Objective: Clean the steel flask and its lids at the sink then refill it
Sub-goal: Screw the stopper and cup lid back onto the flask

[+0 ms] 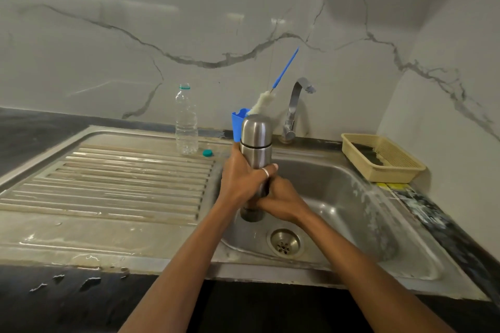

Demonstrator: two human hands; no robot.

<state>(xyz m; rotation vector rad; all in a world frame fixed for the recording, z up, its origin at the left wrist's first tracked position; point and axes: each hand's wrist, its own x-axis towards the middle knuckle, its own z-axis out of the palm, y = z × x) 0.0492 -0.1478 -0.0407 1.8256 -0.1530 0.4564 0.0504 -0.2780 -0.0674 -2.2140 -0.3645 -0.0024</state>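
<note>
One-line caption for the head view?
The left hand and right hand grip the capped steel flask upright over the sink.

Flask [255, 138] over sink [341, 197], bottle [186, 121] left, basket [378, 173] right, tap [293, 105] behind

The left hand [240, 178] and right hand [281, 200] cover the middle of the flask [255, 129]; print near its base is too small to read. Behind the flask, the blue holder [237, 123] and the lower end of the brush [261, 104] are hidden.
</note>
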